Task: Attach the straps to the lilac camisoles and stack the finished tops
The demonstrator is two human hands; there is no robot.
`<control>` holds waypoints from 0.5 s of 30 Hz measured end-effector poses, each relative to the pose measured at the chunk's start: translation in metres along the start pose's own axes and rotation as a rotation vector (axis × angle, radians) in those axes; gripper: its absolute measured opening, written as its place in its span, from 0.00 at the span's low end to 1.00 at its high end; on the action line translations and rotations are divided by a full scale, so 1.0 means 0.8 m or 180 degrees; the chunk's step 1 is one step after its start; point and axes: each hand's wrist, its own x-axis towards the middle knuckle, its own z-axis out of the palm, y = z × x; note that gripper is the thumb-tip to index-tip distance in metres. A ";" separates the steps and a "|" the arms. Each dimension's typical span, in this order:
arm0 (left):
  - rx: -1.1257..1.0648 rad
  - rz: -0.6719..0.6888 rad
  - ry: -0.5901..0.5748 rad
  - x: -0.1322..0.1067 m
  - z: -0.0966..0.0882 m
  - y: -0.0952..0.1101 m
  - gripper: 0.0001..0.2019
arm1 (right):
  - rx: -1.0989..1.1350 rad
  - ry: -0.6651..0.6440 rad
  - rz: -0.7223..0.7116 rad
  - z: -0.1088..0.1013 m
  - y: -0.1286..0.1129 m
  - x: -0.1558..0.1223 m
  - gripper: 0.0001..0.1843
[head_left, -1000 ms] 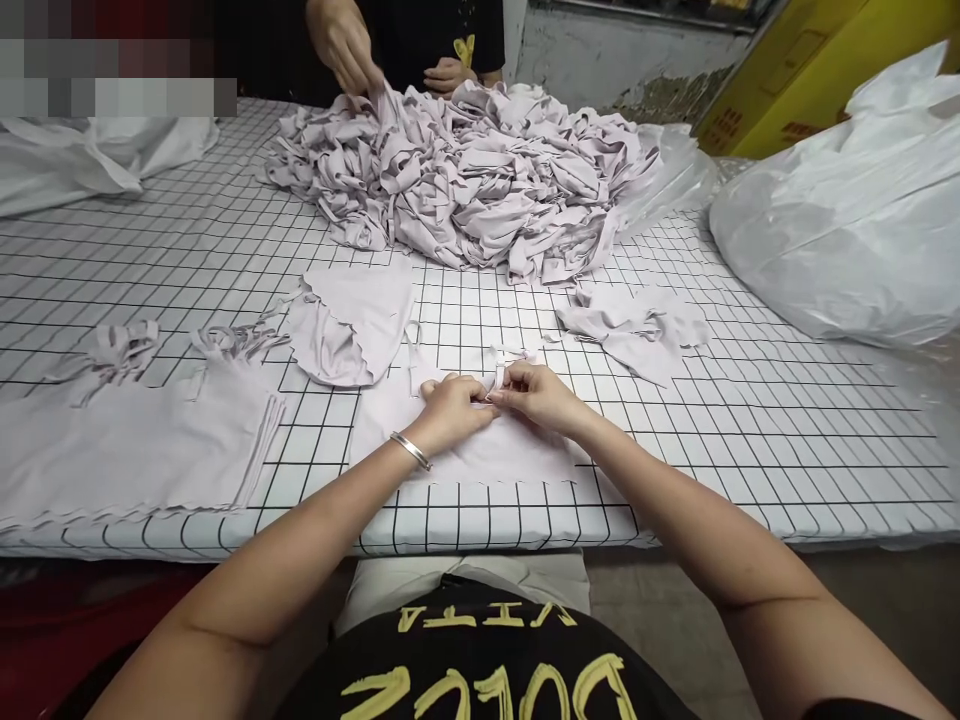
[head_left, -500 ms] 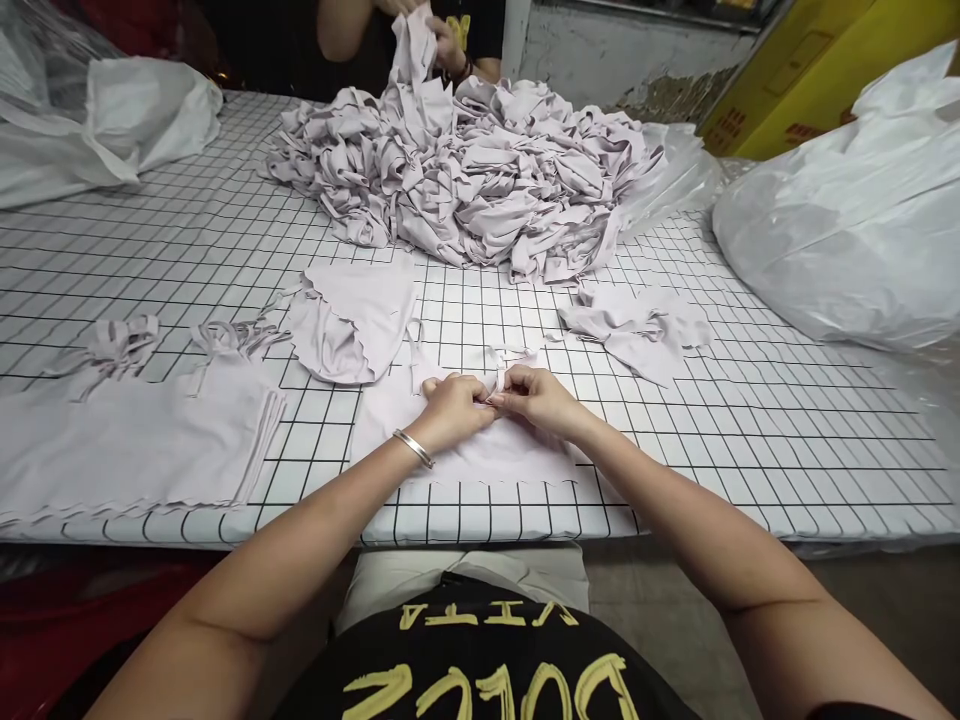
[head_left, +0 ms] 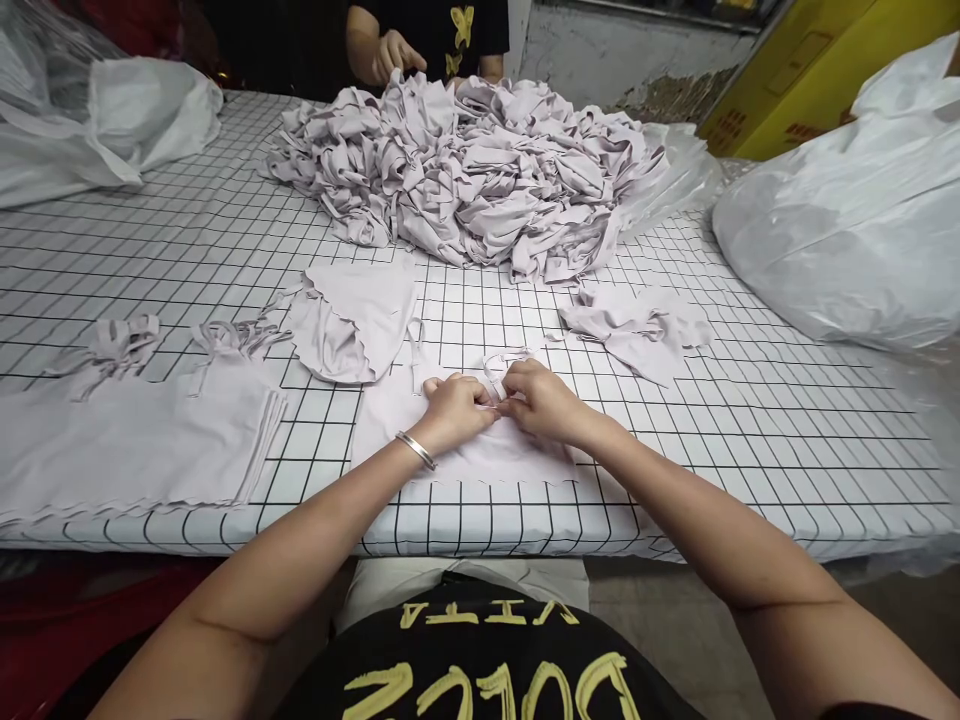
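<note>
A pale pink camisole (head_left: pixel 465 455) with thin straps and a wavy hem lies flat in front of me. My left hand (head_left: pixel 459 405), with a silver bangle at the wrist, pinches its upper edge near the middle. Close against it, my right hand (head_left: pixel 541 400) pinches the same edge by a strap (head_left: pixel 496 368) that loops up beyond the fingers. The exact bit between the fingertips is partly hidden. To the left lies a neat stack of similar camisoles (head_left: pixel 135 435), their straps bunched at the top.
Beyond my hands are a folded pink garment (head_left: pixel 356 320), a crumpled one (head_left: pixel 637 325) and a large heap of them (head_left: pixel 480 180). White plastic bags stand at the right (head_left: pixel 847 220) and left (head_left: pixel 150 115). A co-worker's hand (head_left: pixel 396 55) is behind the heap, on a gridded tablecloth (head_left: pixel 787 430).
My right hand has shifted slightly and its fingers have curled lower at the camisole's edge. The co-worker's raised garment is down on the heap, and one hand has drawn left.
</note>
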 end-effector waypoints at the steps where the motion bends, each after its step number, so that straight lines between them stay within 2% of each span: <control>1: 0.0017 0.0014 0.0006 0.000 0.000 0.000 0.09 | -0.0067 -0.0021 -0.0038 -0.001 -0.001 0.000 0.10; 4: 0.0075 0.0077 0.0040 0.000 0.001 -0.001 0.08 | 0.0260 -0.0111 0.0187 -0.001 -0.001 0.002 0.10; 7: 0.0184 0.0111 0.0011 0.000 0.001 -0.003 0.10 | 0.1822 -0.0228 0.0832 -0.002 0.000 0.006 0.06; 9: 0.0263 0.0121 -0.0020 0.000 0.001 -0.005 0.09 | 0.3029 -0.0202 0.1238 -0.004 0.001 0.014 0.10; 11: 0.0339 0.0143 -0.0041 0.003 0.003 -0.006 0.08 | 0.3791 -0.0078 0.1497 -0.008 0.005 0.029 0.12; 13: 0.0404 0.0168 -0.0089 0.007 0.005 -0.006 0.08 | 0.4023 0.0132 0.1614 -0.013 0.010 0.051 0.11; 15: 0.0499 0.0174 -0.0153 0.011 0.007 -0.003 0.08 | 0.3867 0.0456 0.1720 -0.019 0.017 0.076 0.10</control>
